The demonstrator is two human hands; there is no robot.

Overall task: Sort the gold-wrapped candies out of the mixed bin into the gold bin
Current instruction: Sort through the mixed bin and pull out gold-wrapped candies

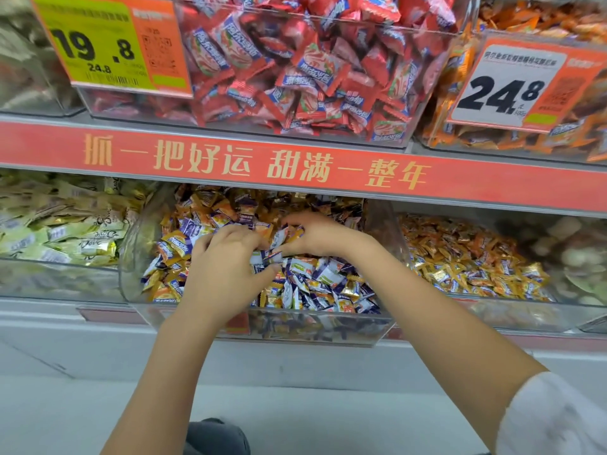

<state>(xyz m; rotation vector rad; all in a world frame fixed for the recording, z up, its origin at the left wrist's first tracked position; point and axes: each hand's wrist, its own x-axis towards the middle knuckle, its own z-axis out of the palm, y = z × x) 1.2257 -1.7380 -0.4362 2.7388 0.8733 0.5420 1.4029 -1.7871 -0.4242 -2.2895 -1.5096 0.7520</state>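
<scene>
- Your left hand (226,274) lies palm down on the heap in the mixed bin (138,244), fingers bent into the wrappers; you cannot tell whether they hold a candy, since the fingertips are buried.
- Your right hand (312,236) sits just beyond it and to the right, thumb and fingers curled round a small clutch of wrapped candies (285,234); their colour is hard to read under the fingers.
- The two hands almost touch, thumbs toward each other, over the middle of the bin.
- Gold-wrapped candies (349,289) lie scattered among the purple-and-white candies (323,272), too many and too overlapped to count; their long axes point every way.
- The gold bin (473,257) stands just right of the mixed bin, wall against wall, so your right hand is the nearer one and the carry likely goes rightward over that wall.
- One bin of pale yellow wrappers (65,231) sits to the left.
- Above the red shelf banner (256,165) you see one bin of red candies (295,67) and two price tags (108,44).
</scene>
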